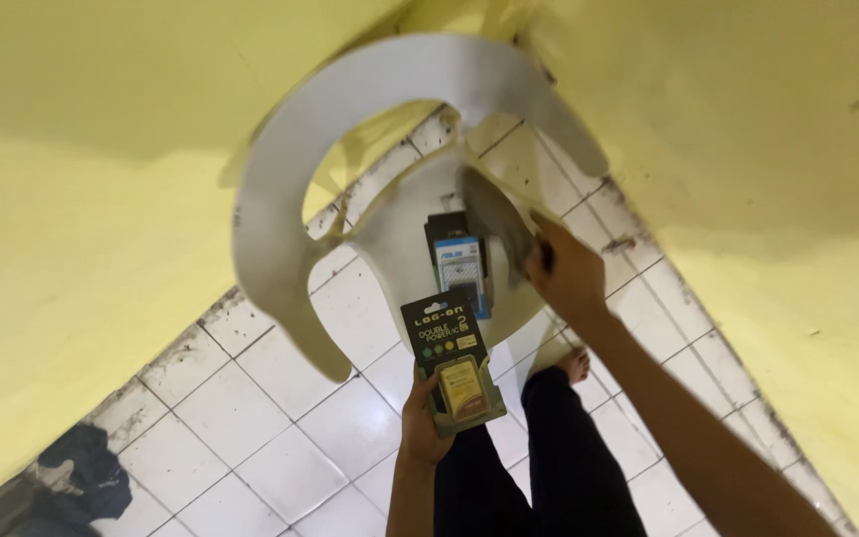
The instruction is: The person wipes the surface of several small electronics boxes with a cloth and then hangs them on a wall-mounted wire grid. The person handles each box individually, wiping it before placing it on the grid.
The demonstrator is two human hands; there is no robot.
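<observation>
Above the white tiled floor (251, 418), the left hand (422, 423) has its grip closed around a dark blister pack (452, 363) with a gold item inside, held upright. On the white plastic chair (280, 179) seat, the right hand (567, 273) grips a dark, blurred object (494, 224); a blue-and-black box (459, 264) lies just beside it.

Dim, even indoor light — motion blur, wide-angle edge distortion
</observation>
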